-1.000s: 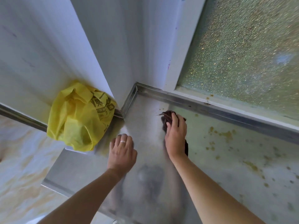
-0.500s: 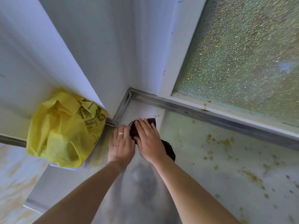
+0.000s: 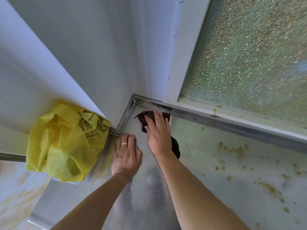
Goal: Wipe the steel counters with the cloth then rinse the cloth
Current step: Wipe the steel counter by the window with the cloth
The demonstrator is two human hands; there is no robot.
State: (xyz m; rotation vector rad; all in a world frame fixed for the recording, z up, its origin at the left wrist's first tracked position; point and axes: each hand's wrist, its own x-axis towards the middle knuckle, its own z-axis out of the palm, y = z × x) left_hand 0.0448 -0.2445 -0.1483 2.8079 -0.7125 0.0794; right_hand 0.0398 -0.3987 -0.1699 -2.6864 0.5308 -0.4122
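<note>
Steel worktop [image 3: 216, 188] is met by white walls and a frosted window, and in that back corner the dark cloth [image 3: 146, 119] is pressed flat under the spread right hand [image 3: 159, 135]. The left hand [image 3: 126, 155] is laid flat and empty beside it. Wiping is judged under way; next, the yellow-brown spots [image 3: 235, 150] to the right call for sweeping strokes, before rinsing.
</note>
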